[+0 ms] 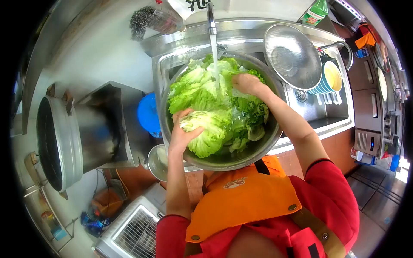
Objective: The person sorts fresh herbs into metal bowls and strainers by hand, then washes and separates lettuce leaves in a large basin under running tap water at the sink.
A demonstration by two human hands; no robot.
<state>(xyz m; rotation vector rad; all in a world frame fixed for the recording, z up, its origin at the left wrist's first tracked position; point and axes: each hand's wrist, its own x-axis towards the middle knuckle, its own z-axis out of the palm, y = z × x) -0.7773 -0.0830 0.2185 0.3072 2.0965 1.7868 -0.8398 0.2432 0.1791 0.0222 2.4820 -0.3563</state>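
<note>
A wide steel bowl (262,152) full of green lettuce leaves (193,86) rests over the left sink basin. Water runs from the tap (211,26) onto the leaves. At the bowl's left side my left hand (183,131) is wrapped round a pale-green head of lettuce (208,129), its thumb on the near side. My right hand (248,83) is on the bowl's right side among the leaves, to the right of the water stream. Its fingers are curled and partly hidden, and what they hold, if anything, cannot be made out.
A steel strainer (292,56) leans over the right basin, beside stacked bowls (329,79) and several white spoons (329,99). Left of the sink are a blue container (148,114) and a large pot (60,144). A smaller steel bowl (157,163) sits below the big one.
</note>
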